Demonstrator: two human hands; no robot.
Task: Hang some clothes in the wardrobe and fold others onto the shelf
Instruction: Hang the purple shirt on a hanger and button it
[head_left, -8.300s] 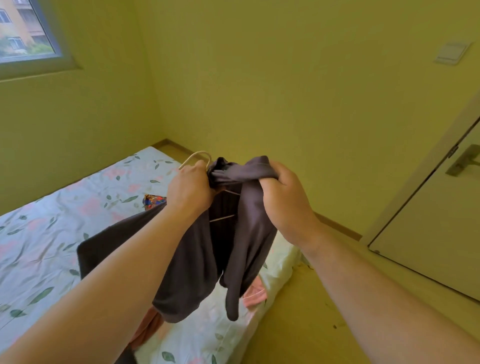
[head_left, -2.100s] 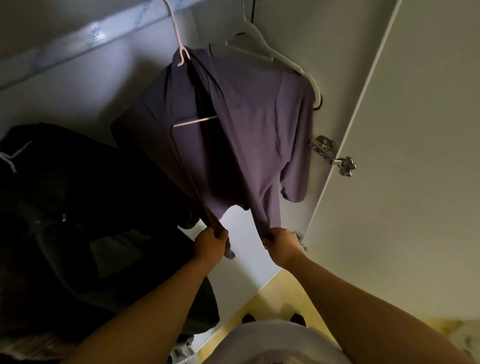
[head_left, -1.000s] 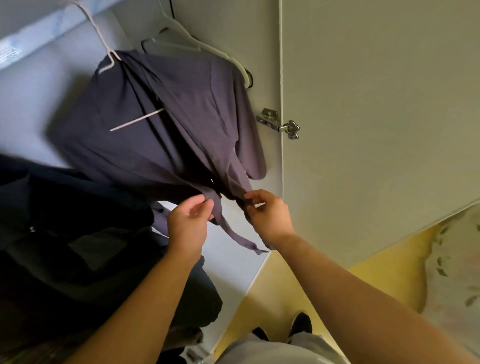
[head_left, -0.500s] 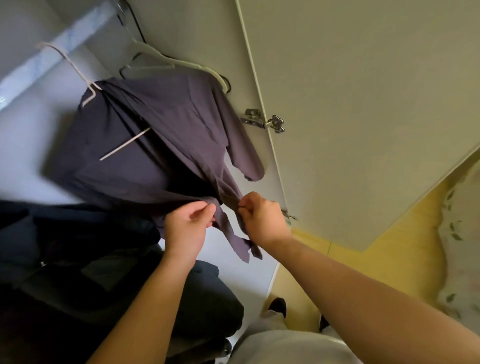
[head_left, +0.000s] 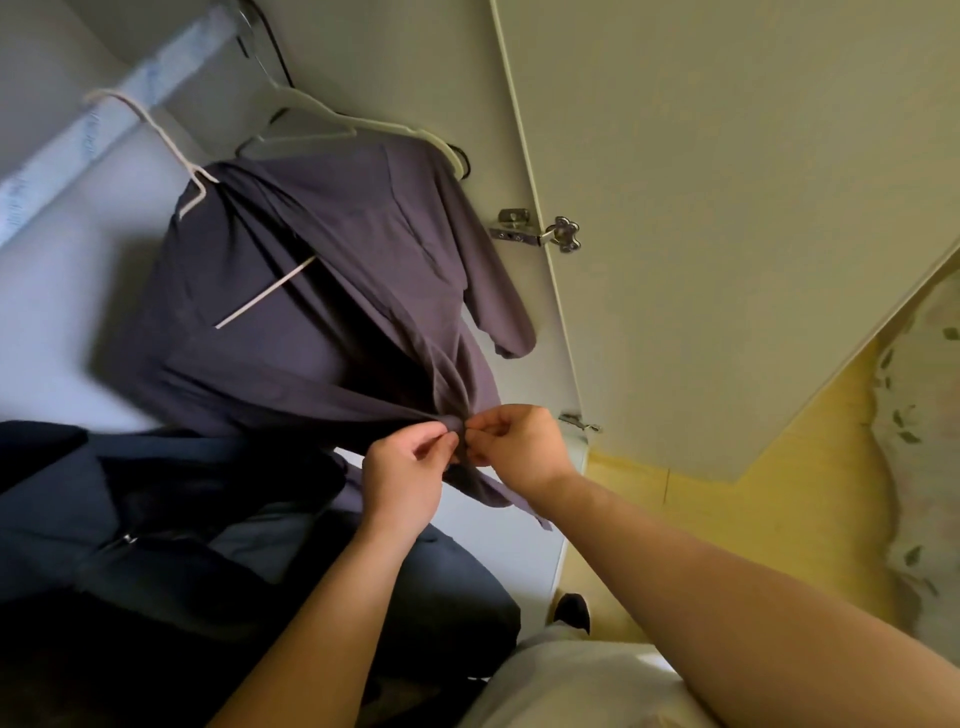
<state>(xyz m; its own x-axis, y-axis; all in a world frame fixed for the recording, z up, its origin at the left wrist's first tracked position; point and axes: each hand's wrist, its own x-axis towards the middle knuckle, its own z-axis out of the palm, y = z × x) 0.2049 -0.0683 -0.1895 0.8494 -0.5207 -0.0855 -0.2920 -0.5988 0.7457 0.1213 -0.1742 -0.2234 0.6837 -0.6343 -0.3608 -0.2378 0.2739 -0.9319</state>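
Note:
A grey-purple shirt (head_left: 322, 291) hangs on a white hanger (head_left: 156, 130) from the wardrobe rail (head_left: 78, 135). Its front edges are drawn together low down. My left hand (head_left: 410, 475) and my right hand (head_left: 511, 447) meet there, each pinching the fabric of the shirt's front between thumb and fingers. A loose tail of cloth hangs below my right wrist. The view is tilted, looking up into the wardrobe.
An empty white hanger (head_left: 343, 124) hangs behind the shirt. Dark garments (head_left: 156, 545) fill the wardrobe's lower left. The open wardrobe door (head_left: 727, 208) with a metal hinge (head_left: 535, 234) stands at the right. Yellow floor (head_left: 779, 509) and the floral bed edge (head_left: 924, 415) lie beyond.
Since 8.3 s ago the shirt went from my hands by the bed onto the rail. In the last second my hands moved closer together on the shirt's front.

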